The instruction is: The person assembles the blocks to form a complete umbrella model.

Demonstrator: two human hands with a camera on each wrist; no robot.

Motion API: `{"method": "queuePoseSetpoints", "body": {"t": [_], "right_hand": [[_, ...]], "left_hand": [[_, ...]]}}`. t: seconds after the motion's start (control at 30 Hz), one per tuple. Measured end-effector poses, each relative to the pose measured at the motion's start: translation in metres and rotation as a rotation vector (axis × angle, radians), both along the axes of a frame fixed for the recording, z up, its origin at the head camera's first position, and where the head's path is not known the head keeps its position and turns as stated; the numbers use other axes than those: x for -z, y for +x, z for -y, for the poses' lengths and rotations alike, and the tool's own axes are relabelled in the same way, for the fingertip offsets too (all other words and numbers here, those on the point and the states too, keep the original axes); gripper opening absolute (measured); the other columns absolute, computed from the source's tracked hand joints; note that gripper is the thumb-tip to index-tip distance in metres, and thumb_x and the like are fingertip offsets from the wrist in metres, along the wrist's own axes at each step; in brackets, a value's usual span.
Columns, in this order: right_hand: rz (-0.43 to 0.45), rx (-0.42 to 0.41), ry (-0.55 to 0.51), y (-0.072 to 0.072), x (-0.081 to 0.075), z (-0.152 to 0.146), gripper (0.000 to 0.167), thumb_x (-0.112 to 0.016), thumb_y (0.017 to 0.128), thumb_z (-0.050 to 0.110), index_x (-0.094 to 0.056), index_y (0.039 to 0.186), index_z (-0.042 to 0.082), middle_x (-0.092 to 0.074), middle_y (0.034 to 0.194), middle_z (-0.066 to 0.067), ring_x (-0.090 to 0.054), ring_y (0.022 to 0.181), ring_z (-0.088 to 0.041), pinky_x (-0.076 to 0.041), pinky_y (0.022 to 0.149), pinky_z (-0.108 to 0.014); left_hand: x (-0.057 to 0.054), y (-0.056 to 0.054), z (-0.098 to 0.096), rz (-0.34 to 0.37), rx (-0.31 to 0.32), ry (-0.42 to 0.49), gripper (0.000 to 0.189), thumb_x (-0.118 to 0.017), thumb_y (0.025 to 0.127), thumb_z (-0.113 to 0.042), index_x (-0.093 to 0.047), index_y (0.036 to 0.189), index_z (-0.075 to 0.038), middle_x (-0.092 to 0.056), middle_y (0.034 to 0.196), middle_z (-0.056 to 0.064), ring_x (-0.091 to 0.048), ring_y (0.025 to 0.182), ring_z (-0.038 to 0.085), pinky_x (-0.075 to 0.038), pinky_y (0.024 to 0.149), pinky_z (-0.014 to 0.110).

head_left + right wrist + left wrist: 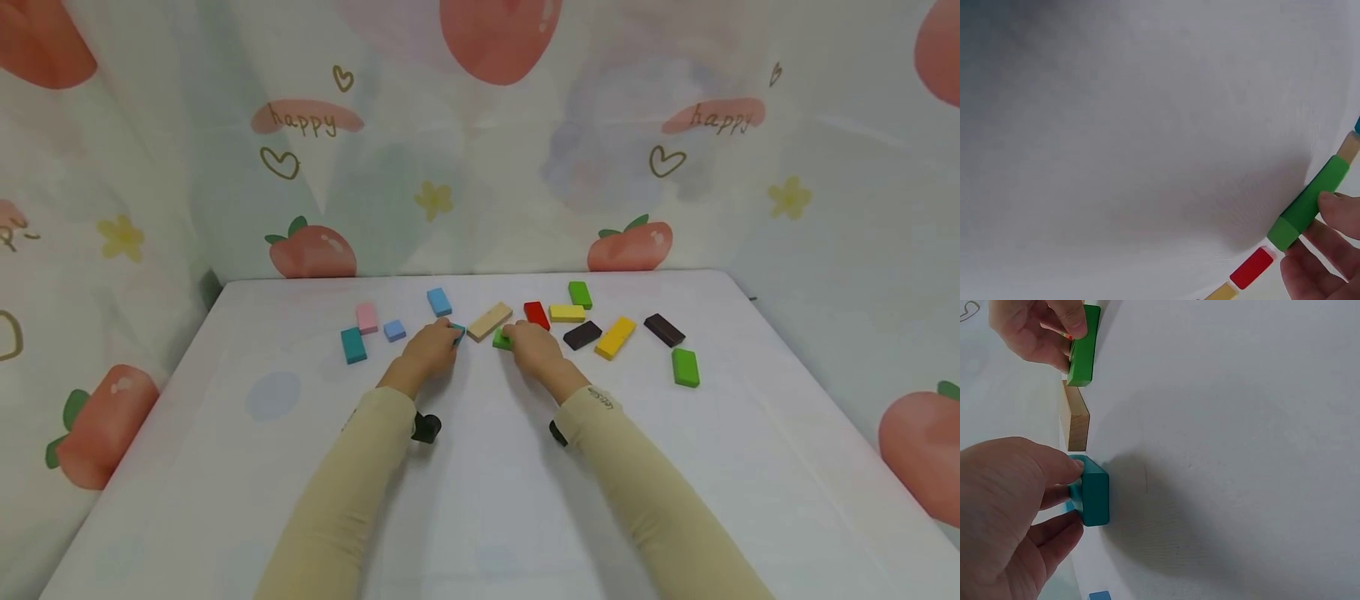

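My left hand [433, 346] pinches a teal block [1095, 499] between thumb and fingers, low over the white table. In the head view only a corner of that block shows past the fingers. To its right, my right hand [536, 348] grips a green block [1310, 201], thumb on one face and fingers on the other. Between the two held blocks, slightly farther back, lies a plain wooden block [490, 322], and neither hand touches it. A red block [536, 314] lies just beyond the right hand.
Left of the hands lie a light blue block [439, 302], a small blue block [394, 330], a pink block [367, 317] and another teal block [353, 345]. Rightward are yellow, black and green blocks, including a dark block [664, 330]. A printed curtain [480, 192] borders the table [480, 517].
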State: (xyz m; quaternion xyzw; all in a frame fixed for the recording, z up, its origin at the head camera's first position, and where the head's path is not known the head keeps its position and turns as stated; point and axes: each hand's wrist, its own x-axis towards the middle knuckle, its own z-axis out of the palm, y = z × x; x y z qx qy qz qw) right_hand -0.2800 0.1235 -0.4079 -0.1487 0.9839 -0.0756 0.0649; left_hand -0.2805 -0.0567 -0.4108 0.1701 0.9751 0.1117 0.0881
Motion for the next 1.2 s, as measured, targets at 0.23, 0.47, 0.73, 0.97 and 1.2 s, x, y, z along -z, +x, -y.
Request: {"method": "queuePoseSetpoints", "body": {"t": [0.23,0.47,0.73,0.97,1.2], "right_hand": [[0.003,0.000,0.013,0.007,-0.002,0.000,0.031,-0.055,0.089,0.000,-0.059,0.120,0.005,-0.058,0.099,-0.012,-0.053,0.085,-0.022,-0.049,0.082,-0.036],[0.037,-0.008,0.031,0.011,-0.002,0.000,0.035,-0.055,0.088,-0.001,-0.057,0.122,0.006,-0.057,0.098,-0.012,-0.052,0.084,-0.022,-0.048,0.081,-0.036],[0.061,0.000,0.029,0.020,-0.008,-0.002,0.032,-0.054,0.089,0.001,-0.059,0.120,0.005,-0.059,0.101,-0.011,-0.051,0.084,-0.023,-0.047,0.080,-0.036],[0.070,-0.006,0.032,0.033,-0.011,-0.005,0.029,-0.053,0.089,0.000,-0.061,0.117,0.004,-0.061,0.102,-0.011,-0.051,0.085,-0.023,-0.046,0.081,-0.036],[0.086,0.006,0.030,0.047,-0.015,-0.006,0.027,-0.055,0.088,0.000,-0.061,0.114,0.003,-0.061,0.100,-0.011,-0.052,0.084,-0.022,-0.046,0.081,-0.037]], "left_hand": [[0.003,0.005,0.000,-0.001,-0.014,0.009,0.038,-0.047,0.096,-0.013,-0.050,0.133,-0.008,-0.049,0.120,0.011,-0.052,0.101,0.023,-0.044,0.087,0.035],[0.004,0.014,0.002,-0.032,-0.022,0.029,0.039,-0.048,0.096,-0.015,-0.049,0.134,-0.008,-0.048,0.124,0.012,-0.053,0.105,0.026,-0.045,0.086,0.036],[0.006,0.021,0.002,-0.068,0.016,0.038,0.039,-0.050,0.094,-0.015,-0.050,0.133,-0.007,-0.050,0.116,0.013,-0.053,0.092,0.022,-0.047,0.078,0.034],[0.009,0.030,-0.003,-0.065,0.016,0.049,0.039,-0.051,0.094,-0.017,-0.051,0.132,-0.006,-0.049,0.117,0.013,-0.053,0.094,0.022,-0.047,0.079,0.033],[0.009,0.040,-0.010,-0.099,0.049,0.043,0.034,-0.052,0.094,-0.017,-0.056,0.125,-0.004,-0.050,0.111,0.013,-0.053,0.089,0.021,-0.048,0.076,0.032]]}}
